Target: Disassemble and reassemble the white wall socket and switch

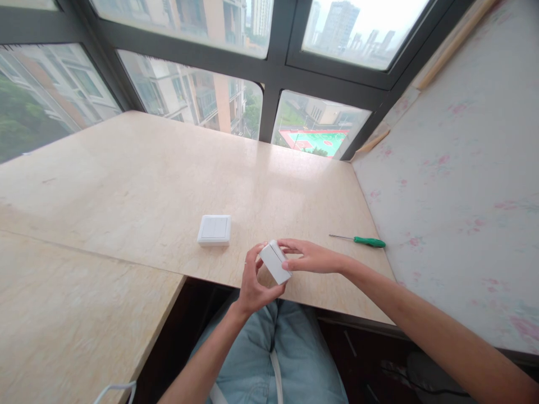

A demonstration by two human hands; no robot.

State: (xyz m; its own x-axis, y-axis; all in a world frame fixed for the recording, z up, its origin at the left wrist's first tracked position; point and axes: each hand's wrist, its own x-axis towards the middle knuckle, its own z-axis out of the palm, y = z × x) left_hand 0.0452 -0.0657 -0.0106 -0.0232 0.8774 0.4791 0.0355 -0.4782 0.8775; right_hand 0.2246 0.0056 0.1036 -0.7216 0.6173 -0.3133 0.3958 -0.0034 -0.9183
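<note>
Between my two hands, just above the front edge of the counter, is a small white box-shaped piece point(274, 266) that is tilted and has a dark seam along its upper side. My left hand point(254, 283) grips it from the left and below, thumb along the bottom edge. On its right side, my right hand point(309, 256) holds the edge between thumb and fingers. The faces turned away from me are hidden. A white wall switch point(214, 229) with a square panel lies on the counter, left of my hands. To the right rests a screwdriver point(369, 242) with a green handle.
The beige marble-patterned counter point(138, 185) reaches back to dark-framed windows point(269, 78). A flower-patterned wall point(455, 185) bounds it on the right. The counter's front edge steps forward at left. A white cable point(115, 387) shows at the lower left.
</note>
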